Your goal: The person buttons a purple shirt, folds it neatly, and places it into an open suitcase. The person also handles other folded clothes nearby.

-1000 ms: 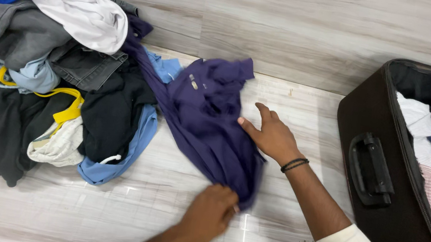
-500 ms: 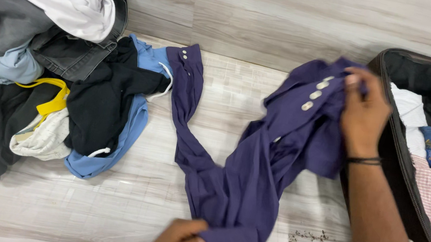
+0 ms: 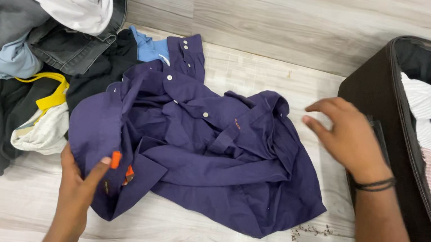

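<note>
A dark purple button shirt [image 3: 206, 148] lies spread and crumpled on the pale wood-look floor [image 3: 275, 27]. My left hand [image 3: 78, 183] pinches the shirt's lower left edge, close to a small orange tag [image 3: 116, 159]. Just past the shirt's right side, my right hand [image 3: 347, 136] hovers with fingers apart, holding nothing. It wears a black wristband and a pale checked sleeve.
A pile of clothes [image 3: 26, 53] fills the left: grey, black, light blue, white and blue, with a yellow strap. An open dark suitcase [image 3: 379, 94] stands at the right with folded garments inside. Dark crumbs [image 3: 310, 232] lie by the shirt's lower right corner.
The shirt was stretched between my hands; now it lies spread out on the floor. My right hand let go of the collar end. My left hand shifted left along the hem.
</note>
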